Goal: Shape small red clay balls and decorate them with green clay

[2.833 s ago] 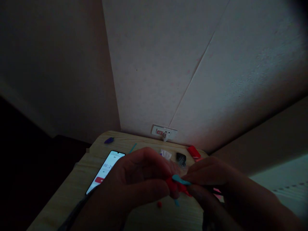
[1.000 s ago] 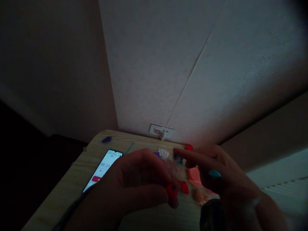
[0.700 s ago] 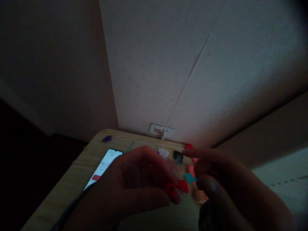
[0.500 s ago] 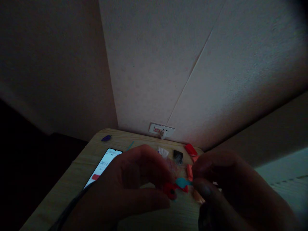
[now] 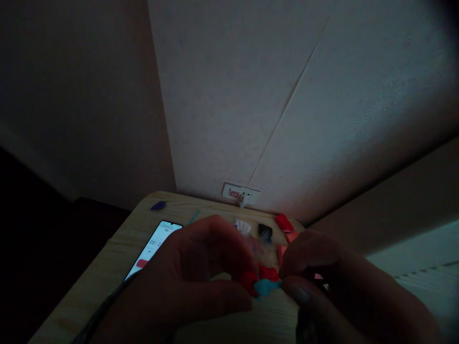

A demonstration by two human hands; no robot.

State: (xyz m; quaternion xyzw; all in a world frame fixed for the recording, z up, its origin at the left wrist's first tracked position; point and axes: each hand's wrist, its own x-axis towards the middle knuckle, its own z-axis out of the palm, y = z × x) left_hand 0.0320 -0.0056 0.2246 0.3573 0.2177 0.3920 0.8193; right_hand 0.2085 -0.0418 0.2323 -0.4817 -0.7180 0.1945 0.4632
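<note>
Between the thumb and fingers of my left hand (image 5: 201, 272) is a small red piece, clay-like in look (image 5: 249, 283), with a dark spot on its side. My right hand (image 5: 330, 282) pinches the thin end of a light-blue modelling tool (image 5: 266, 286). The tool's broad, flat tip meets the right side of the red piece, at the dark spot. Behind the tip, on the table, lies a crumpled red packet (image 5: 268, 273). Dim light hides the undersides of both hands.
A lit phone (image 5: 156, 243) showing a timer lies on the wooden table (image 5: 103, 267). Further back are a purple piece (image 5: 158, 206), a thin blue stick (image 5: 194, 216), a white packet (image 5: 243, 226), a black packet (image 5: 265, 232) and a red packet (image 5: 284, 222). A plugged wall socket (image 5: 241, 192) sits behind.
My right hand has moved left and slightly down, bringing the blue tool's tip to the red piece. That piece has turned a little in my left hand, which stays in place.
</note>
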